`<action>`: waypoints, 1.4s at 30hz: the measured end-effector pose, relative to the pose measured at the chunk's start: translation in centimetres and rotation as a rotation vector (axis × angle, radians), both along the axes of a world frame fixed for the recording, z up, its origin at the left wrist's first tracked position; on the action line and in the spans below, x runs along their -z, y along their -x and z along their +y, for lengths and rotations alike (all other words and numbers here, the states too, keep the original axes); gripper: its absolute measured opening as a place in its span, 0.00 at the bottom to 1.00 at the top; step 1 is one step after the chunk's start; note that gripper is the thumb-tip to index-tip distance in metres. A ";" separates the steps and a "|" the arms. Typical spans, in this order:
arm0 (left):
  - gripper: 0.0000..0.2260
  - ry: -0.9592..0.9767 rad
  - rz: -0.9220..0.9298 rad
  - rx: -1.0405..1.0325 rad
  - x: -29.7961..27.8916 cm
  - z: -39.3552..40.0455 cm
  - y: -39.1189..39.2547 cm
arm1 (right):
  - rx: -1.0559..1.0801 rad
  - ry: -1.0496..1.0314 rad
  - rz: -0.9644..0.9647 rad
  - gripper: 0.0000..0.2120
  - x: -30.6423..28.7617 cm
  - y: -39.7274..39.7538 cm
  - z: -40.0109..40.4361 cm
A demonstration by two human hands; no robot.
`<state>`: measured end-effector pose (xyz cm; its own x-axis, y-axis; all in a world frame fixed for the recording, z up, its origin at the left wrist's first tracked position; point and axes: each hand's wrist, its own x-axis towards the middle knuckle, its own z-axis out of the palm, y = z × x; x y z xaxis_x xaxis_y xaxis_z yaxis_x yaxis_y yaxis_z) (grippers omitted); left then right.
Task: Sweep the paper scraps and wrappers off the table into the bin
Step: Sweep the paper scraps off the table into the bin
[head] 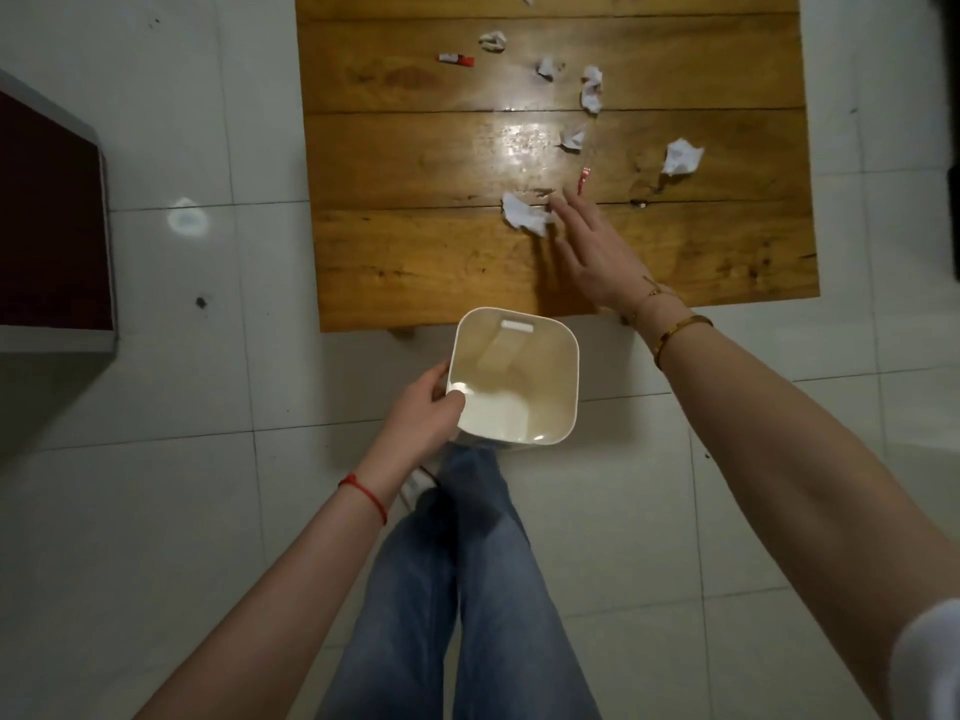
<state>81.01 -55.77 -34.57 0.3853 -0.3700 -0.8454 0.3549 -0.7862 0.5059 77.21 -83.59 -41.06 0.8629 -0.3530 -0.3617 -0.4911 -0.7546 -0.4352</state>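
Observation:
A white square bin (569, 366) hangs just below the near edge of the wooden table (415, 262), with nothing inside it. My left hand (423, 410) grips its left rim. My right hand (592, 246) lies flat over the table, fingers spread, fingertips touching a crumpled white paper scrap (524, 213). Several more white scraps lie farther back, among them one at the right (681, 156) and a long one (591, 89). A red and white wrapper (456, 58) rests at the far left, and a thin red wrapper (583, 180) sits just beyond my right fingers.
A dark red cabinet with a white frame (52, 226) stands at the left on the white tiled floor (182, 459). My legs in blue jeans (467, 589) are below the bin. A table leg (402, 332) shows under the near edge.

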 end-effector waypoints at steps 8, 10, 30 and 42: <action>0.22 -0.068 0.071 -0.043 5.0 -0.8 3.2 | 0.079 -0.003 0.022 0.25 2.3 -0.7 -1.1; 0.22 -0.079 0.083 -0.058 6.2 -1.7 3.9 | 0.054 -0.001 0.021 0.25 3.2 -1.0 -1.6; 0.30 -0.120 0.109 -0.249 10.5 -6.3 5.8 | -0.457 0.029 -0.125 0.27 6.0 0.9 -3.6; 0.26 -0.147 0.132 -0.316 11.9 -5.8 5.8 | -0.412 -0.017 -0.099 0.25 6.1 -3.7 -3.0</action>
<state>75.19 -61.56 -46.47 0.3454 -0.1210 -0.9306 0.6461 -0.6886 0.3293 80.93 -86.56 -47.18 0.9615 0.0335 -0.2728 -0.1055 -0.8715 -0.4789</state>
